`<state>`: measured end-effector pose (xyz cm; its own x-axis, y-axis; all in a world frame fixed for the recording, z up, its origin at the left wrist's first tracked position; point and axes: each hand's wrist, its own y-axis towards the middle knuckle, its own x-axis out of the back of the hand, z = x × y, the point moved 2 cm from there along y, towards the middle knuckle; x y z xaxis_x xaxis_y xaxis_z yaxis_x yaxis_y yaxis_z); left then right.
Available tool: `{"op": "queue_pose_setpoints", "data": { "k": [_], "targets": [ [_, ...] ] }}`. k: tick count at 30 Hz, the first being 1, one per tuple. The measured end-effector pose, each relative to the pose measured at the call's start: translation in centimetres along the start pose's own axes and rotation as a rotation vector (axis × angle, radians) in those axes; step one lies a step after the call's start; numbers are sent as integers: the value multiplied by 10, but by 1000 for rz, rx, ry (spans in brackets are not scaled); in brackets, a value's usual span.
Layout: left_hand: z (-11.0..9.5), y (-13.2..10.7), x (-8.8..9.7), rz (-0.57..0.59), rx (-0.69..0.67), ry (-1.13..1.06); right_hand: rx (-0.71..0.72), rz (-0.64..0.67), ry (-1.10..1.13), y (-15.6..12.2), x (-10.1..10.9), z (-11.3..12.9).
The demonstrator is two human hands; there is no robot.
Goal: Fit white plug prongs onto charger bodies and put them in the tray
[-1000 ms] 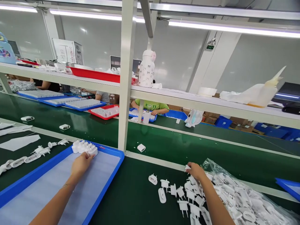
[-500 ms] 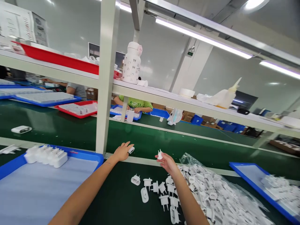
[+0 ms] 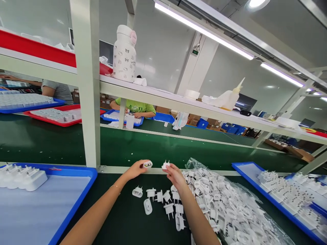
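My left hand [image 3: 137, 169] is closed on a white charger housing [image 3: 147, 164], whose open oval end faces right and shows something small and yellowish inside. Across a short gap, my right hand [image 3: 175, 174] pinches a white two-pin plug cover [image 3: 166, 165] with its pins pointing up. The two parts do not touch. Below the hands, several loose plug covers [image 3: 168, 208] lie on the dark green bench, some pins down and some on their sides. Beside my right forearm spreads a big heap of the same white covers [image 3: 224, 204] on a clear plastic bag.
At the left, a blue tray [image 3: 93, 173] holds a row of assembled white chargers [image 3: 24, 177]. Another blue tray [image 3: 240, 165] with many white parts stands at the right. A shelf [image 3: 158, 98] with a white bottle [image 3: 124, 54] crosses above, carried by a post [image 3: 88, 102]. A co-worker in green sits beyond.
My hands have come closer together, and the housing has turned its open end toward the plug cover. The camera view has shifted to the right.
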<state>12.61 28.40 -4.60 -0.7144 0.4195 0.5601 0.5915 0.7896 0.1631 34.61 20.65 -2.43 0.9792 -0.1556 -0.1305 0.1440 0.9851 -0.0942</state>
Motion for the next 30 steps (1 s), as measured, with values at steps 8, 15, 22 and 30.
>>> {"op": "queue_pose_setpoints", "data": {
  "k": [8, 15, 22, 30],
  "targets": [
    [-1, -24, -32, 35, -44, -178, 266, 92, -434, 1, -37, -15],
    [2, -27, -34, -37, -44, -15, 413, 165, -877, -10, -46, -4],
    [-1, -28, -33, -37, -36, -17, 407, 220, -1115, -7, -50, 1],
    [-8, -32, -34, -57, -42, -228, 349, 330, -1264, 5, -52, 12]
  ]
}}
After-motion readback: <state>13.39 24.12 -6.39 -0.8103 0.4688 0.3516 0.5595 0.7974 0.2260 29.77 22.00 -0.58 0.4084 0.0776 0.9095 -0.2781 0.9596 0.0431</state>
